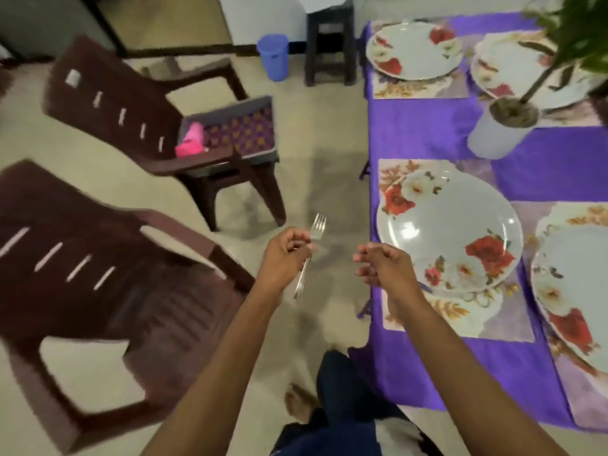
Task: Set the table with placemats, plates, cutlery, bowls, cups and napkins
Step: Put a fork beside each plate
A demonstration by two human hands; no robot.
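- While the left hand pinches a fork tines-up over the floor, just left of the surface
- right hand loosely curled, holding nothing — beside the nearest plate

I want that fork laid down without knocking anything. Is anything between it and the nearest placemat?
Nothing visible blocks it. The left hand holds the fork over open floor; only the empty right hand hovers between it and the placemat, whose plate leaves its near edge bare.
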